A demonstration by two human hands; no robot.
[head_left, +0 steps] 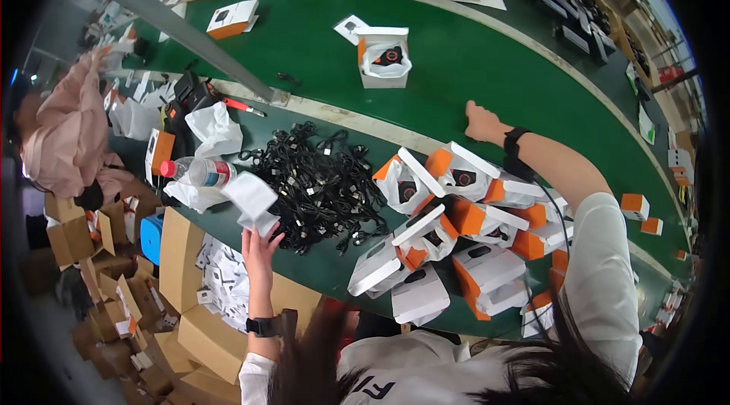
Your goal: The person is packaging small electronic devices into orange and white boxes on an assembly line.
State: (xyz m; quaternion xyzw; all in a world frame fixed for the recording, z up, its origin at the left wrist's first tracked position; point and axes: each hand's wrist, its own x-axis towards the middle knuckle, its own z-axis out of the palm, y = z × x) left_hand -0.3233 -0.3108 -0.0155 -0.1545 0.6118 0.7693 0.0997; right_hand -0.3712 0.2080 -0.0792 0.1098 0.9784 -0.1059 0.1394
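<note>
My left hand (260,251) is closed on several small white leaflets (252,196), held up beside a heap of black cables (315,184). Over the green conveyor belt (319,21), my right hand (485,123) is bent into a loose fist, with nothing showing in it. Farther along the belt, to the left of that hand, stands an open white box (384,79) with a black-and-orange device (389,56) in white wrapping inside. A leaflet (350,28) lies against its far left side. Several open white-and-orange boxes (420,295) crowd the bench in front of me.
A closed box (233,19) sits on the belt at the far left. A plastic bottle (209,172), white bags (215,130) and a red cutter (243,107) lie left of the cables. An open carton of leaflets (224,276) stands below. Another person (72,131) works at left.
</note>
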